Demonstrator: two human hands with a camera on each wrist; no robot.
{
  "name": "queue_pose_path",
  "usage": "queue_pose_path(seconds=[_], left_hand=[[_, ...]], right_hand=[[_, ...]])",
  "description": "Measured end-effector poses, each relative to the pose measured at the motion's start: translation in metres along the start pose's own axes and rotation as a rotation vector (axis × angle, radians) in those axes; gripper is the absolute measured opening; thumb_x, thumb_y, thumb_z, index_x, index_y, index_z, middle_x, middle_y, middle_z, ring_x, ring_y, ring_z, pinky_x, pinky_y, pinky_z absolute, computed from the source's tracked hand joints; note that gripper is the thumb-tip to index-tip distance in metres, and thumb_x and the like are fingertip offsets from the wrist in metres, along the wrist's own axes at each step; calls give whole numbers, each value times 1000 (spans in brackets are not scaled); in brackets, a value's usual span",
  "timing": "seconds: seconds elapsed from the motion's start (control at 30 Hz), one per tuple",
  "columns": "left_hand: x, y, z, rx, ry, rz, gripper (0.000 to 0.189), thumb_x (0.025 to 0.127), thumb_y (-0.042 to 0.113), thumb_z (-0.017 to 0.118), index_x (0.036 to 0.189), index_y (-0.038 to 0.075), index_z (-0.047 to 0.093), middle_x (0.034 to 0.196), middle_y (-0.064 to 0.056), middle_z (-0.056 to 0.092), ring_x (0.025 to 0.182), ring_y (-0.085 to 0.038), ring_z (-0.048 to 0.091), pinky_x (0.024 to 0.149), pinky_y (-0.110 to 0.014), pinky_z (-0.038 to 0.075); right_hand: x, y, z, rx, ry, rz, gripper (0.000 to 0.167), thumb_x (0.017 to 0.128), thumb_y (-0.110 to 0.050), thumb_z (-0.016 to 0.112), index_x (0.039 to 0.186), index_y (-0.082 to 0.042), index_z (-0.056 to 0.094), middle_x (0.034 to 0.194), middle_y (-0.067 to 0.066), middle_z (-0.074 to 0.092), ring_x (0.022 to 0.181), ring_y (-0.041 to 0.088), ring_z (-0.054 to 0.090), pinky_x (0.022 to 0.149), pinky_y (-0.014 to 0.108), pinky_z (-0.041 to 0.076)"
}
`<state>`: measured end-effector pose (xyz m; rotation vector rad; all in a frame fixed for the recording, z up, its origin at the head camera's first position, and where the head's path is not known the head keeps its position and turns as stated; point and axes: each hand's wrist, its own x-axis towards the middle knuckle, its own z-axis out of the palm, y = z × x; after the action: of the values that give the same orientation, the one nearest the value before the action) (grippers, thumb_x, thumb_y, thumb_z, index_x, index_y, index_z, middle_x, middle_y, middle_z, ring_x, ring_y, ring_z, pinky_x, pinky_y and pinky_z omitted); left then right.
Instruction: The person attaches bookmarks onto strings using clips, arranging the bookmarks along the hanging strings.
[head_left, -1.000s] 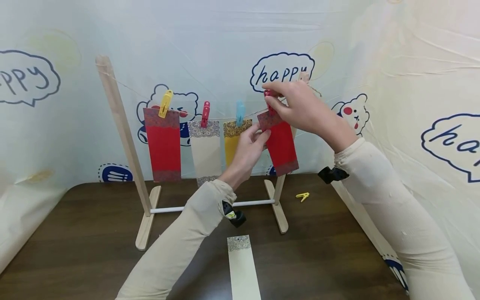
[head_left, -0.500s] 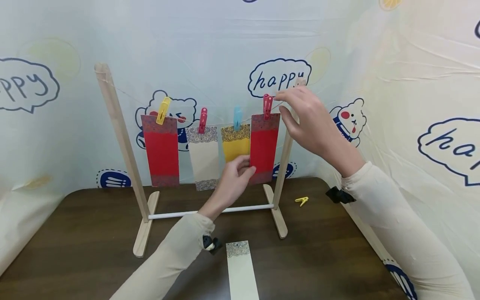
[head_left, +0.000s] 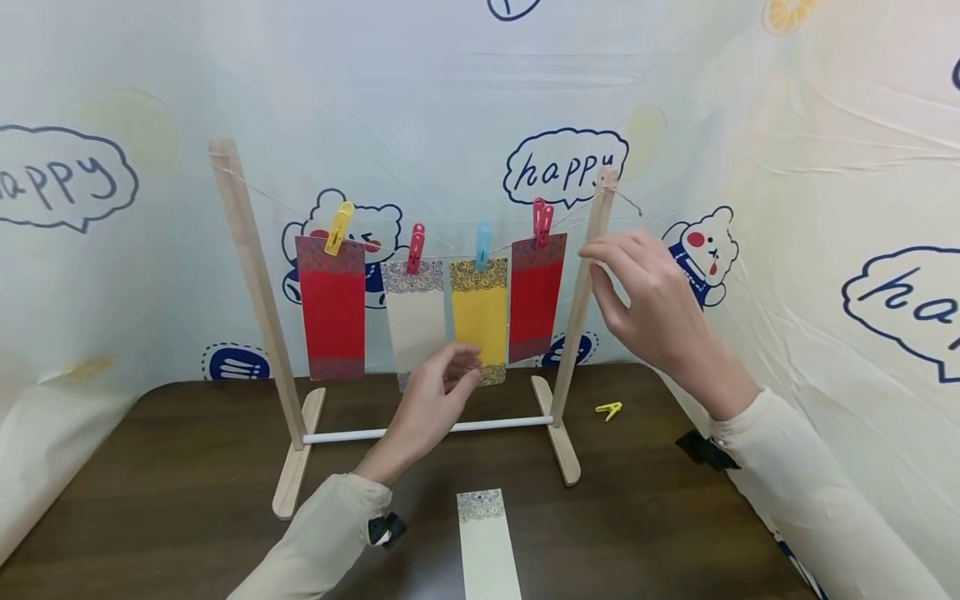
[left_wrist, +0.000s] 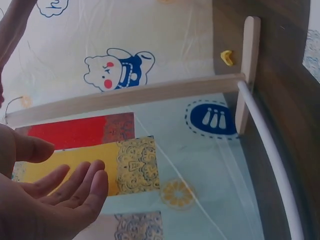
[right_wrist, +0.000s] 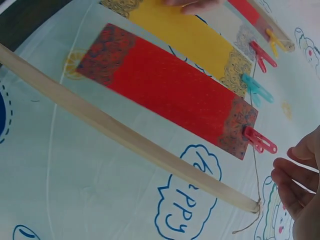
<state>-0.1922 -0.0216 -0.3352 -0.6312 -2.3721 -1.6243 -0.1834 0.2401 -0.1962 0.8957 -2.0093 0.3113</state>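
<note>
Four cards would be several: a red card (head_left: 333, 312), a white card (head_left: 415, 321), a yellow card (head_left: 480, 321) and another red card (head_left: 535, 300) hang from a string between two wooden posts. A yellow clothespin (head_left: 340, 228), a red clothespin (head_left: 416, 248), a blue clothespin (head_left: 483, 246) and a second red clothespin (right_wrist: 259, 139) fasten them. My left hand (head_left: 431, 400) is in front of the white and yellow cards, fingers relaxed and holding nothing. Right of the second red card, by the right post, my right hand (head_left: 656, 312) holds nothing, its fingers loosely bent.
The wooden stand has a right post (head_left: 581, 325), a left post (head_left: 255, 292) and a white crossbar (head_left: 495, 424). On the brown table (head_left: 187, 467) lie a loose yellow clothespin (head_left: 609, 410) and a cream card (head_left: 487, 542) with a patterned end.
Both hands have left the right-hand red card and its red clothespin; the left moved down and left, the right moved right and down. That card now hangs freely from the string.
</note>
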Motion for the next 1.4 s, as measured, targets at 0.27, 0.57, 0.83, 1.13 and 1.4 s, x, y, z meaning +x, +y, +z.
queue_pose_path(seconds=[0.27, 0.57, 0.83, 1.13, 1.4], left_hand=[[-21, -7, -14, 52, 5, -20, 26, 98, 15, 64, 123, 9, 62, 117, -5, 67, 102, -14, 62, 88, -37, 55], [-41, -22, -32, 99, 16, -78, 27, 95, 12, 68, 121, 16, 61, 118, 2, 65, 103, -13, 63, 89, -39, 55], [-58, -29, -38, 129, -11, -104, 26, 94, 9, 68, 119, 14, 63, 112, 1, 65, 101, -13, 62, 89, -38, 54], [-76, -39, -39, 172, -78, -167, 24, 91, 8, 72, 112, 17, 65, 109, 3, 63, 100, -13, 63, 83, -31, 54], [-85, -47, -37, 187, -99, -131, 22, 92, 8, 70, 111, 16, 64, 106, 5, 63, 99, -12, 63, 84, -35, 55]], right_hand=[[-27, 0, 3, 26, 8, 29, 27, 85, 6, 69, 111, 0, 71, 108, 15, 71, 101, 28, 63, 88, 44, 50], [-78, 3, 8, 30, -17, 122, 22, 87, 3, 65, 108, -2, 71, 102, 10, 71, 98, 24, 62, 89, 34, 48], [-123, 4, 18, 34, -33, 240, 24, 85, 5, 68, 107, -3, 70, 103, 9, 70, 98, 24, 61, 92, 24, 44], [-180, 3, 39, 21, -42, 434, 23, 85, 8, 69, 105, -3, 71, 99, 7, 71, 91, 21, 62, 83, 21, 44], [-212, 18, 67, 22, -91, 549, 17, 87, 6, 69, 102, -1, 71, 96, 10, 72, 89, 25, 64, 77, 37, 48]])
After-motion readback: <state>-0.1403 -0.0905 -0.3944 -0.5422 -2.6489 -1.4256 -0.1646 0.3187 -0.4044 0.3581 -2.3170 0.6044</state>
